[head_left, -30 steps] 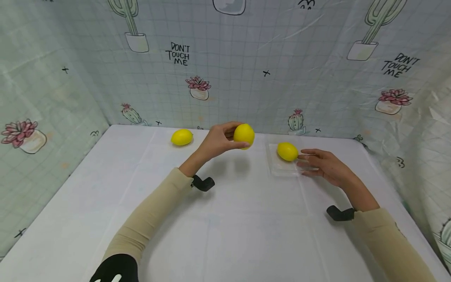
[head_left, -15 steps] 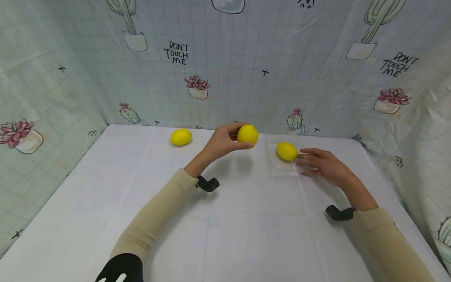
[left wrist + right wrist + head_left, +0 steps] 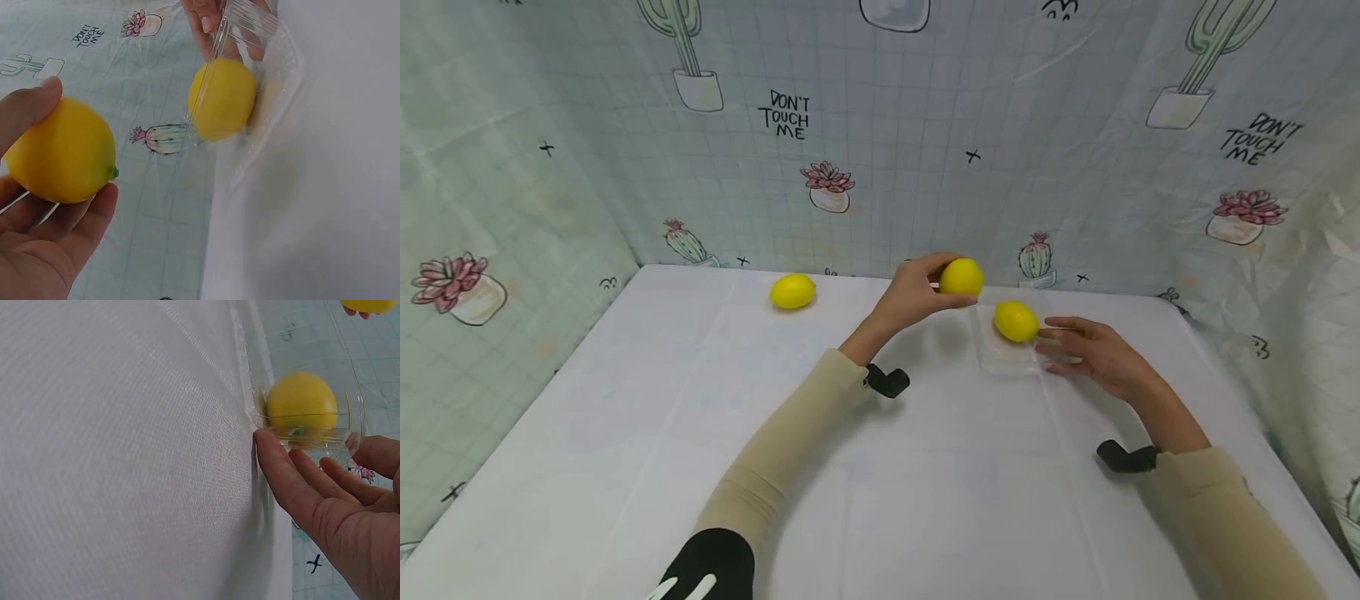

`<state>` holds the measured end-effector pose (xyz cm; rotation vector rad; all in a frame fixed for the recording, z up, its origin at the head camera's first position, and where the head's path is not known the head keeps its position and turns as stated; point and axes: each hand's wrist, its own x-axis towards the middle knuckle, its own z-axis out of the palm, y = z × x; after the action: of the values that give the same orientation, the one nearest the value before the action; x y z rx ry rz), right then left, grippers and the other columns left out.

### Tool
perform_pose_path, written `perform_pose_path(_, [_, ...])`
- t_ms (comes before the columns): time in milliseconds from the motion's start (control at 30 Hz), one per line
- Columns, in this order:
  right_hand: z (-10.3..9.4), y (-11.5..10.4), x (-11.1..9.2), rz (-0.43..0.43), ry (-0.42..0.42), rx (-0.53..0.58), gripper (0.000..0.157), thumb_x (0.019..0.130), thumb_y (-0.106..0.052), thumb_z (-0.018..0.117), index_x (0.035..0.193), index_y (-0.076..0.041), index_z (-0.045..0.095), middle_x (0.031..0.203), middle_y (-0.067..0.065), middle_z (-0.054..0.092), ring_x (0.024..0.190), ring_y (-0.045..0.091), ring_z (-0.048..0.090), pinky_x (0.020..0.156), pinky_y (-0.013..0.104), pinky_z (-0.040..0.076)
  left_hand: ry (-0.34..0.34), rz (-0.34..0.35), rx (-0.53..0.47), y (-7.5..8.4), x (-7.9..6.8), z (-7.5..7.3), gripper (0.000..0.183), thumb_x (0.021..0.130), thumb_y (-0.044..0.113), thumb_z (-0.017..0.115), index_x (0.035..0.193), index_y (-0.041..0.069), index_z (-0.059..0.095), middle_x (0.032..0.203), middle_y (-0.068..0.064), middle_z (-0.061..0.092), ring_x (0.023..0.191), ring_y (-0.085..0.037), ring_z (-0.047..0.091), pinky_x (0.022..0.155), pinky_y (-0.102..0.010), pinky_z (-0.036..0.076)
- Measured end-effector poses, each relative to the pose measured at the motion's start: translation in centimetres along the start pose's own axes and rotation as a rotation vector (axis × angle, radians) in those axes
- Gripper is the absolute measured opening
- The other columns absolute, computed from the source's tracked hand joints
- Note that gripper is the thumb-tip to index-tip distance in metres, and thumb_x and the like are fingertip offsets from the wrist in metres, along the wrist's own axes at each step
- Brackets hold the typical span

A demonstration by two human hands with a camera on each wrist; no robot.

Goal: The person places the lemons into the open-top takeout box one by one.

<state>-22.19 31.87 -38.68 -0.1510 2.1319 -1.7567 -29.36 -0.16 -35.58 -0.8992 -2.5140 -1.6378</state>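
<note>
My left hand (image 3: 916, 293) holds a yellow lemon (image 3: 962, 277) between thumb and fingers, raised above the table just left of a clear plastic container (image 3: 1000, 360). In the left wrist view the green tip of this held lemon (image 3: 61, 153) points towards the container. A second lemon (image 3: 1016, 322) lies inside the container, seen through its walls in both wrist views. At the container's right end is my right hand (image 3: 1093, 357). In the right wrist view its extended fingers (image 3: 284, 469) touch the end wall, with the thumb near the rim.
A third lemon (image 3: 792, 292) lies on the white table (image 3: 925, 483) near the back edge, left of my left hand. Behind the table hangs a cactus-printed cloth (image 3: 887, 167), which also runs along both sides.
My left hand has moved right with its lemon, coming close to the container. My right hand, the container and the other lemons stay where they were.
</note>
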Motion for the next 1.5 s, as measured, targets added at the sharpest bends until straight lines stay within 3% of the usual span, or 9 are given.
perform_pose_path(400, [-0.2, 0.6, 0.0, 0.006, 0.004, -0.027, 0.065, 0.111, -0.028, 0.044, 0.159, 0.005, 0.015, 0.161, 0.031, 0.023, 0.125, 0.012, 0.06, 0.095, 0.034, 0.056, 0.05, -0.09, -0.042, 0.9, 2.1, 3.4, 0.064, 0.086, 0.031, 0.084, 0.141, 0.012, 0.057, 0.135, -0.005, 0.062, 0.116, -0.022, 0.063, 0.089, -0.025, 0.057])
perform_pose_path(633, [-0.1, 0.4, 0.0, -0.003, 0.005, -0.018, 0.065, 0.111, -0.027, 0.044, 0.158, 0.006, 0.015, 0.161, 0.032, 0.024, 0.129, 0.017, 0.058, 0.096, 0.036, 0.056, 0.218, -0.19, -0.151, 1.8, 3.6, 4.1, 0.061, 0.089, 0.024, 0.081, 0.143, 0.012, 0.053, 0.141, -0.006, 0.055, 0.116, -0.022, 0.059, 0.095, -0.028, 0.055])
perform_pose_path(700, [-0.2, 0.3, 0.0, 0.001, 0.004, -0.026, 0.065, 0.111, -0.027, 0.045, 0.159, 0.006, 0.015, 0.161, 0.031, 0.024, 0.132, 0.021, 0.056, 0.096, 0.037, 0.056, 0.235, -0.207, -0.164, 2.1, 4.1, 4.2, 0.06, 0.089, 0.023, 0.082, 0.141, 0.012, 0.054, 0.138, -0.005, 0.057, 0.115, -0.02, 0.059, 0.095, -0.028, 0.054])
perform_pose_path(900, [-0.5, 0.3, 0.0, 0.014, 0.017, -0.053, 0.066, 0.111, -0.029, 0.045, 0.16, 0.004, 0.014, 0.161, 0.031, 0.025, 0.132, 0.023, 0.056, 0.096, 0.037, 0.056, 0.157, -0.285, -0.176, 2.7, 5.5, 5.8, 0.057, 0.085, 0.019, 0.085, 0.135, 0.01, 0.059, 0.129, -0.005, 0.062, 0.105, -0.019, 0.061, 0.087, -0.025, 0.058])
perform_pose_path(1033, [-0.5, 0.4, 0.0, 0.011, 0.017, -0.041, 0.065, 0.111, -0.028, 0.044, 0.159, 0.005, 0.015, 0.161, 0.031, 0.026, 0.127, 0.016, 0.059, 0.096, 0.036, 0.056, 0.125, -0.322, -0.103, 3.1, 6.2, 7.1, 0.055, 0.083, 0.02, 0.087, 0.131, 0.009, 0.062, 0.123, -0.004, 0.065, 0.1, -0.018, 0.062, 0.086, -0.024, 0.057])
perform_pose_path(1167, [-0.3, 0.4, 0.2, 0.007, 0.019, -0.048, 0.065, 0.111, -0.029, 0.044, 0.159, 0.005, 0.017, 0.16, 0.031, 0.027, 0.13, 0.021, 0.058, 0.095, 0.035, 0.056, 0.085, -0.323, -0.026, 3.4, 6.7, 7.8, 0.055, 0.082, 0.019, 0.087, 0.13, 0.01, 0.063, 0.12, -0.003, 0.066, 0.099, -0.016, 0.061, 0.087, -0.024, 0.056])
perform_pose_path(1300, [-0.1, 0.4, 0.3, 0.011, 0.018, -0.044, 0.065, 0.111, -0.029, 0.044, 0.159, 0.005, 0.016, 0.161, 0.031, 0.026, 0.134, 0.026, 0.055, 0.096, 0.035, 0.056, -0.006, -0.283, 0.051, 3.6, 7.2, 7.9, 0.056, 0.083, 0.019, 0.086, 0.133, 0.01, 0.062, 0.124, -0.002, 0.065, 0.102, -0.015, 0.06, 0.089, -0.023, 0.054])
perform_pose_path(1500, [-0.1, 0.3, 0.2, -0.005, 0.001, -0.022, 0.065, 0.111, -0.027, 0.043, 0.158, 0.007, 0.014, 0.16, 0.033, 0.024, 0.127, 0.016, 0.059, 0.095, 0.034, 0.056, -0.164, -0.121, 0.235, 4.5, 8.4, 7.7, 0.059, 0.084, 0.022, 0.086, 0.136, 0.011, 0.06, 0.131, -0.001, 0.064, 0.109, -0.013, 0.059, 0.091, -0.017, 0.05])
